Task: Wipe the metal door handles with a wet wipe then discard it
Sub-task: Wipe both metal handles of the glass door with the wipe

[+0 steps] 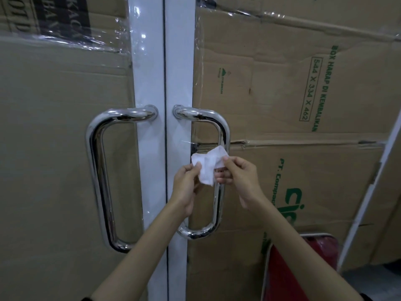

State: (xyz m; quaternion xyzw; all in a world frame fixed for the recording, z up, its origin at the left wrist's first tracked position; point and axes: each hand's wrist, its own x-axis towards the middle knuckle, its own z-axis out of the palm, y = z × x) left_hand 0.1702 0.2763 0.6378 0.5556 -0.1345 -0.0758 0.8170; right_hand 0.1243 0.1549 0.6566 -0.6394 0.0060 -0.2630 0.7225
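Note:
Two shiny D-shaped metal handles are fixed on a white double door: the left handle [97,170] and the right handle [224,131]. A crumpled white wet wipe [208,165] hangs in front of the right handle's vertical bar, about halfway down. My left hand [186,185] pinches the wipe's left edge. My right hand [237,177] pinches its right edge between thumb and fingers. The hands and wipe hide the middle of the right handle's bar.
Flattened cardboard [282,83] taped with clear plastic covers both door panes. The white door frame [165,72] runs down the centre. A red object with a metal rim [303,263] stands low on the right, close to the door.

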